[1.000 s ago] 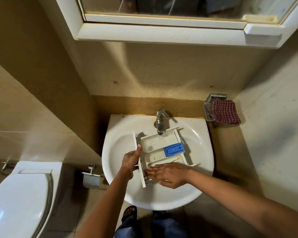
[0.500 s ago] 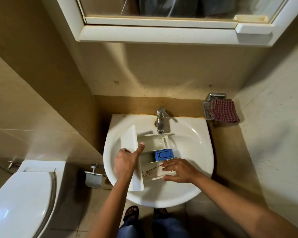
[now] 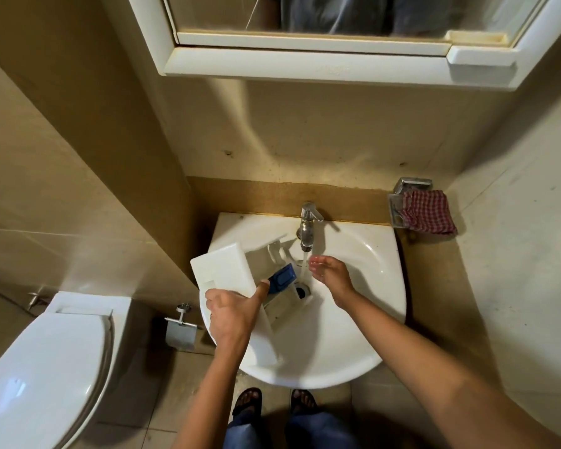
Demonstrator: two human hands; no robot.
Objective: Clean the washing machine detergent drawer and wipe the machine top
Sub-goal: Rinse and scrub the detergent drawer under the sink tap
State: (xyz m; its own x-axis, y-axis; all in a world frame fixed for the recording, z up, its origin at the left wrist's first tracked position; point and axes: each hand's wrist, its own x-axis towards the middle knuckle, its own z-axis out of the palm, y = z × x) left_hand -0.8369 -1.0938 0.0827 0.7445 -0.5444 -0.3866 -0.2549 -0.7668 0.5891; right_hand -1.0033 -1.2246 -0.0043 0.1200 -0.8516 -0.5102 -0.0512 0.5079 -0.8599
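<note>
Tap [image 3: 307, 226] running; a thin stream of water [image 3: 305, 261] falls from it into the sink [image 3: 386, 303]. Detergent drawer [image 3: 222, 270] lies in the basin just below and left of the tap, tilted, white front panel turned up toward you, compartment end reaching under the spout. Blue insert [image 3: 283, 279] sits in the drawer, just left of the stream below the tap. Your left hand [image 3: 232, 311], below-left of the tap: grip closed on the drawer's front panel, thumb laid along the panel's edge. Your right hand [image 3: 329, 273], straight below the tap: grip open, holding nothing, fingers straight, tips at the stream; whether they touch the drawer you cannot tell. Red checked cloth [image 3: 429, 212] hangs on a metal holder [image 3: 399, 202] right of the tap, well apart from both hands
</note>
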